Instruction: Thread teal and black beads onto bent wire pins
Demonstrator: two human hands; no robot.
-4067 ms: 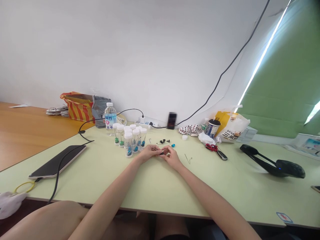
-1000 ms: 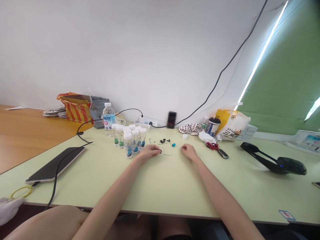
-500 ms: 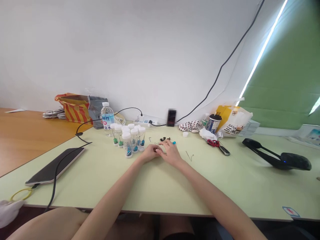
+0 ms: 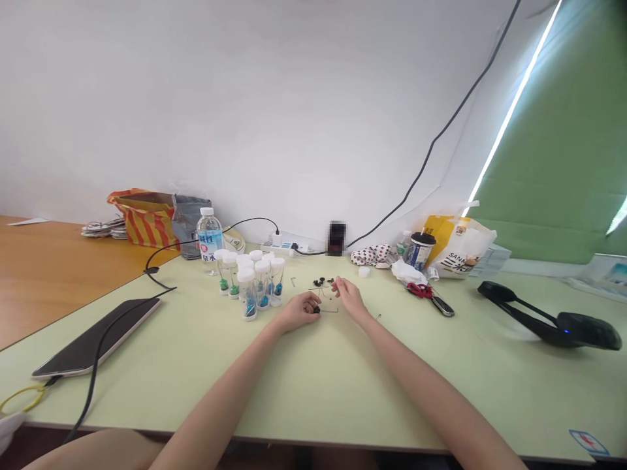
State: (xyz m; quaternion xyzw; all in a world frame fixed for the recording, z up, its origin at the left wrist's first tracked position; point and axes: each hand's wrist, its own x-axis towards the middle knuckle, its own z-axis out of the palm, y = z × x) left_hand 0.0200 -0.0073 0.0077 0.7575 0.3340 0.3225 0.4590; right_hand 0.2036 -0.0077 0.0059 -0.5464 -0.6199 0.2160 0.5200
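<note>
My left hand [image 4: 300, 311] rests on the table, its fingers curled around a small black knob-like piece [image 4: 316, 310]. A thin bent metal rod [image 4: 330, 311] extends to the right beside that piece; I cannot tell whether they are joined. My right hand [image 4: 349, 297] is a short way to the right, thumb and fingers drawn together near several small black pieces [image 4: 321, 282]. Whatever is between its fingertips is too small to make out. Left of my hands stand several clear tubes with white caps [image 4: 247, 294], holding blue or green pieces on thin rods.
A water bottle [image 4: 209, 243] and a power strip [image 4: 281, 247] stand behind the tubes. On the left lies a tablet [image 4: 98, 336] with a cable. Toward the right are red-handled scissors [image 4: 418, 291], a cup [image 4: 420, 251], a paper bag [image 4: 460, 248] and a black headset-like device [image 4: 548, 316].
My hands have come apart from each other. The right one has shifted right toward the small pieces, and the black piece at my left fingers now shows. The view has tilted slightly.
</note>
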